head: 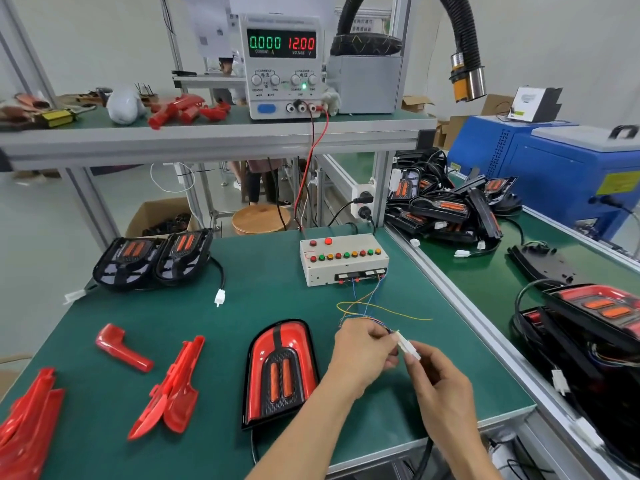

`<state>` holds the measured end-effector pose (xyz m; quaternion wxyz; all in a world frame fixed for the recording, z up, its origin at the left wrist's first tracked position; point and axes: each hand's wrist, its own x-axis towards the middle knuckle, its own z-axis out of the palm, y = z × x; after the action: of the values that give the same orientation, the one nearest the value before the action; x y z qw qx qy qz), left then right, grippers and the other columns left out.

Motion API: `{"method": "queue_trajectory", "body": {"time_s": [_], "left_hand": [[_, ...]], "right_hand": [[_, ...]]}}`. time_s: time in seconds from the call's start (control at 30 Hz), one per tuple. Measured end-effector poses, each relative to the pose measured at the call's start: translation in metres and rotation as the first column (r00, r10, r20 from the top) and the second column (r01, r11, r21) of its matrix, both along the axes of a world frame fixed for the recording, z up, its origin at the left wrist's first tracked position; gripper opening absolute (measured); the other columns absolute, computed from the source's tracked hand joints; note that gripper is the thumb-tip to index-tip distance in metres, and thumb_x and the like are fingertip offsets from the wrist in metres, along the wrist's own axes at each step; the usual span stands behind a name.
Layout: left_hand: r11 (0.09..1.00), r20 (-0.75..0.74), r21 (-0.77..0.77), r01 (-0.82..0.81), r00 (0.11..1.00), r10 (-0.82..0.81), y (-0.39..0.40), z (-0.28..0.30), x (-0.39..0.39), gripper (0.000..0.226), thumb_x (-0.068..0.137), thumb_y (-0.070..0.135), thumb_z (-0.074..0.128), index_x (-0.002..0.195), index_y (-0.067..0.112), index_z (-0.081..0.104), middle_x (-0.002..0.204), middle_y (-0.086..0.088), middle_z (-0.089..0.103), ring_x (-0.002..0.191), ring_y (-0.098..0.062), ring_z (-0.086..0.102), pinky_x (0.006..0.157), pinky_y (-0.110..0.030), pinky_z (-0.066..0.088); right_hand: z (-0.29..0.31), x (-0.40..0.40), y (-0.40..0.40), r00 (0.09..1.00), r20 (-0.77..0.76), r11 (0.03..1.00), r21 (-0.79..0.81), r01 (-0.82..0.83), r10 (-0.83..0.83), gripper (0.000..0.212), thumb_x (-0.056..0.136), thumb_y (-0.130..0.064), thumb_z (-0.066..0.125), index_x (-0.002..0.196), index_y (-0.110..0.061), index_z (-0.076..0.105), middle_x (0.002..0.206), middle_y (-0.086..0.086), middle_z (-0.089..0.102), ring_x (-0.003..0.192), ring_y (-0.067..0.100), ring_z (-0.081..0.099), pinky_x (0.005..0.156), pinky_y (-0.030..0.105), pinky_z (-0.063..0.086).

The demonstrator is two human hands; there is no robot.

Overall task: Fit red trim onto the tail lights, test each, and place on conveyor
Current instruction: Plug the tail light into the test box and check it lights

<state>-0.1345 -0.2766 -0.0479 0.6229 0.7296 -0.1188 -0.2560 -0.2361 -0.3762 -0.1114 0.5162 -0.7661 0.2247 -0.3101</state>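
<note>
A tail light with red trim fitted lies on the green mat in front of me, its lamps unlit. Just right of it, my left hand pinches the tester's white plug with coloured wires. My right hand pinches the tail light's white connector against that plug. The wires run back to the white test box with its rows of buttons. Loose red trim pieces lie at the left of the mat. Two untrimmed tail lights sit at the back left.
A power supply on the upper shelf reads 0.000 A and 12.00 V. The conveyor on the right carries a heap of black tail lights and finished ones. A blue machine stands beyond it.
</note>
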Motion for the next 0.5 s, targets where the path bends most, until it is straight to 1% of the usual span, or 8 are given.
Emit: {"method": "queue_trajectory", "body": {"time_s": [0.1, 0.13, 0.23, 0.3, 0.37, 0.43, 0.47, 0.5], "left_hand": [[0.997, 0.099, 0.075, 0.026, 0.994, -0.034, 0.0053, -0.0024, 0.001, 0.02, 0.091, 0.005, 0.066, 0.072, 0.005, 0.07, 0.084, -0.024, 0.074, 0.062, -0.024, 0.068, 0.073, -0.04, 0.063], [0.995, 0.121, 0.093, 0.019, 0.992, -0.03, 0.0066, -0.003, 0.0006, 0.021, 0.091, 0.003, 0.064, 0.072, 0.008, 0.069, 0.085, -0.024, 0.074, 0.063, -0.024, 0.069, 0.073, -0.04, 0.064], [0.995, 0.148, 0.103, -0.018, 0.989, 0.003, 0.0071, -0.0045, 0.0003, 0.017, 0.089, -0.004, 0.059, 0.078, 0.006, 0.067, 0.087, -0.025, 0.073, 0.063, -0.025, 0.068, 0.072, -0.042, 0.064], [0.983, 0.243, 0.186, -0.005, 0.969, -0.041, 0.0067, -0.0062, 0.0008, 0.018, 0.088, 0.002, 0.06, 0.076, 0.012, 0.067, 0.087, -0.017, 0.075, 0.076, -0.029, 0.072, 0.079, -0.041, 0.061], [0.946, 0.374, 0.324, 0.025, 0.915, -0.152, 0.007, -0.0074, 0.0007, 0.015, 0.091, 0.012, 0.059, 0.081, 0.014, 0.07, 0.091, -0.01, 0.075, 0.091, -0.03, 0.069, 0.085, -0.037, 0.056], [0.904, 0.454, 0.428, 0.007, 0.863, -0.222, 0.0069, -0.0067, 0.0018, 0.021, 0.097, 0.022, 0.056, 0.086, 0.012, 0.07, 0.091, -0.008, 0.072, 0.089, -0.03, 0.063, 0.082, -0.036, 0.052], [0.899, 0.457, 0.439, -0.001, 0.861, -0.223, 0.0066, -0.0052, 0.0018, 0.029, 0.1, 0.028, 0.054, 0.082, 0.009, 0.068, 0.086, -0.009, 0.07, 0.084, -0.032, 0.061, 0.079, -0.037, 0.051], [0.913, 0.433, 0.408, -0.001, 0.881, -0.193, 0.0059, -0.0044, 0.0016, 0.038, 0.102, 0.033, 0.052, 0.079, 0.006, 0.066, 0.081, -0.012, 0.07, 0.079, -0.034, 0.062, 0.077, -0.038, 0.053]], "right_hand": [[-0.0002, 0.0004, 0.0004, 1.0, 0.006, 1.0, -0.024, -0.016, 0.016, 0.026, 0.095, -0.022, 0.068, 0.102, -0.047, 0.071, 0.09, -0.017, 0.075, 0.078, 0.002, 0.067, 0.067, 0.01, 0.048], [-0.0003, 0.0006, 0.0015, 1.0, 0.005, 0.999, -0.046, -0.019, 0.02, 0.028, 0.095, -0.021, 0.069, 0.103, -0.047, 0.07, 0.092, -0.018, 0.075, 0.081, 0.003, 0.067, 0.07, 0.011, 0.048], [0.0001, 0.0025, 0.0054, 1.0, 0.009, 0.996, -0.091, -0.026, 0.027, 0.029, 0.093, -0.019, 0.07, 0.103, -0.047, 0.069, 0.092, -0.017, 0.073, 0.08, 0.005, 0.067, 0.068, 0.008, 0.045], [0.0004, 0.0037, 0.0069, 1.0, 0.015, 0.996, -0.089, -0.021, 0.023, 0.031, 0.093, -0.02, 0.071, 0.102, -0.049, 0.069, 0.092, -0.018, 0.073, 0.082, 0.005, 0.067, 0.069, 0.007, 0.045], [-0.0005, 0.0039, 0.0063, 1.0, 0.023, 0.996, -0.086, -0.011, 0.013, 0.031, 0.093, -0.02, 0.071, 0.101, -0.05, 0.069, 0.093, -0.019, 0.073, 0.085, 0.005, 0.068, 0.071, 0.007, 0.045], [-0.0015, 0.0042, 0.0061, 0.999, 0.033, 0.995, -0.099, -0.004, 0.007, 0.031, 0.093, -0.019, 0.071, 0.101, -0.049, 0.07, 0.095, -0.019, 0.073, 0.087, 0.005, 0.068, 0.072, 0.007, 0.045], [-0.002, 0.0042, 0.0059, 0.999, 0.037, 0.994, -0.105, 0.002, 0.002, 0.031, 0.093, -0.019, 0.07, 0.101, -0.049, 0.07, 0.095, -0.02, 0.073, 0.087, 0.004, 0.068, 0.072, 0.007, 0.045], [-0.0025, 0.0042, 0.0057, 0.999, 0.04, 0.994, -0.107, 0.007, -0.002, 0.03, 0.093, -0.019, 0.07, 0.101, -0.048, 0.069, 0.094, -0.019, 0.073, 0.086, 0.004, 0.067, 0.072, 0.007, 0.045]]}}
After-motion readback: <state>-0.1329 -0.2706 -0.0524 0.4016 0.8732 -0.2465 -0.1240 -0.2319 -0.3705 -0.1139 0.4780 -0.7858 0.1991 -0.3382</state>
